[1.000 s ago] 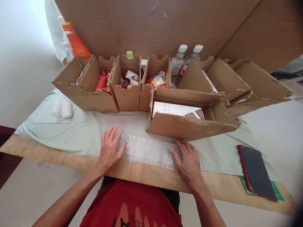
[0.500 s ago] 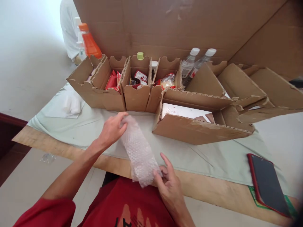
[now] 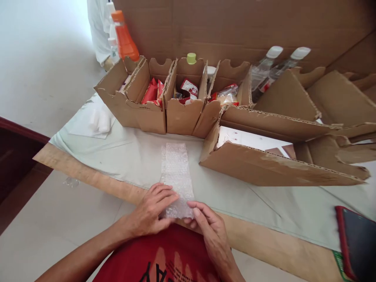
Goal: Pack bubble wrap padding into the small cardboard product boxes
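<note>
A strip of clear bubble wrap (image 3: pixel 175 168) lies lengthwise on the pale green cloth (image 3: pixel 132 152), running away from me toward the cardboard compartments. My left hand (image 3: pixel 152 211) rests on its near end with fingers bent over the wrap. My right hand (image 3: pixel 205 223) pinches the same near edge from the right, thumb and fingers together on it. Both hands sit at the table's front edge, over my red shirt.
A row of cardboard compartments (image 3: pixel 179 109) holds snack packets, an orange bottle (image 3: pixel 125 37), a green-capped bottle (image 3: pixel 191 58) and two clear bottles (image 3: pixel 273 64). A larger cardboard box (image 3: pixel 264 164) with a white box inside stands right. A red-cased phone (image 3: pixel 357 243) lies far right. Folded white cloth (image 3: pixel 98 119) sits left.
The bubble wrap lay crosswise under both flat hands, was lifted and turned, and now lies lengthwise with both hands holding its near end.
</note>
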Demonstrator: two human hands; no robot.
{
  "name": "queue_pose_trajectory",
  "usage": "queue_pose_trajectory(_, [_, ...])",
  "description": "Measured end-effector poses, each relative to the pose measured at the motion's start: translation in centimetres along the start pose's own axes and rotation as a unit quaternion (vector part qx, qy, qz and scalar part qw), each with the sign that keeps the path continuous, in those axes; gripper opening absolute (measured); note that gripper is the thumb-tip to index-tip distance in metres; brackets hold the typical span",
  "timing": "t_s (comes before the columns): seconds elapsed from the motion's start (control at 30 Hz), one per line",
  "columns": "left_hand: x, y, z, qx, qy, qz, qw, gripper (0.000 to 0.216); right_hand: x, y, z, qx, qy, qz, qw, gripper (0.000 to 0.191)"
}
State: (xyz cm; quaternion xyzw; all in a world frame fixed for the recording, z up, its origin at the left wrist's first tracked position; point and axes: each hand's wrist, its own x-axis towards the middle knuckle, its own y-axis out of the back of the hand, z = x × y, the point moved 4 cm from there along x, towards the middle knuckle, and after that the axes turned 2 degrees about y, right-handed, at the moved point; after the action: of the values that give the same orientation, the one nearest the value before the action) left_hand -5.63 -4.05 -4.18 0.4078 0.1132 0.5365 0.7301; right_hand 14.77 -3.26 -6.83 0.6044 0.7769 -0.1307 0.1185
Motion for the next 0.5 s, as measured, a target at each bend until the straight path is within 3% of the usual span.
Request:
queue_pose_trajectory(0.03, [0.3, -0.2, -0.2, -0.003, 0.029, 0.039, 0.999, 0.036, 0.1, 0.1, -0.2, 0.004, 0.019, 0.003, 1.000, 0.044])
queue_pose_trajectory(0.1, [1.4, -0.4, -1.2, -0.023, 0.112, 0.083, 0.990, 0.029, 0.2, 0.4, -0.9, -0.018, 0.083, 0.026, 0.996, 0.039])
queue_pose_trajectory(0.17, [2.8, -0.4, -2.3, -0.037, 0.206, 0.056, 0.976, 0.025, 0.1, 1.0, -1.8, -0.101, 0.182, 0.065, 0.976, 0.031])
queue_pose_trajectory(0.23, [4.1, -0.1, -3.2, -0.032, 0.263, 0.003, 0.964, 0.024, 0.0, 0.9, -2.8, -0.229, 0.305, 0.081, 0.921, 0.029])
queue_pose_trajectory(0.3, [5.3, 0.2, -3.8, -0.017, 0.281, -0.032, 0.959, 0.027, 0.4, 0.1, -3.3, -0.358, 0.397, 0.066, 0.842, 0.032])
queue_pose_trajectory(0.4, [6.5, 0.3, -4.5, 0.006, 0.276, -0.041, 0.960, 0.033, 2.3, -1.2, -3.1, -0.507, 0.427, 0.035, 0.748, 0.039])
queue_pose_trajectory(0.5, [6.3, 0.4, -4.3, 0.039, 0.272, -0.025, 0.961, 0.035, 4.1, -1.8, -2.6, -0.565, 0.420, 0.011, 0.710, 0.038])
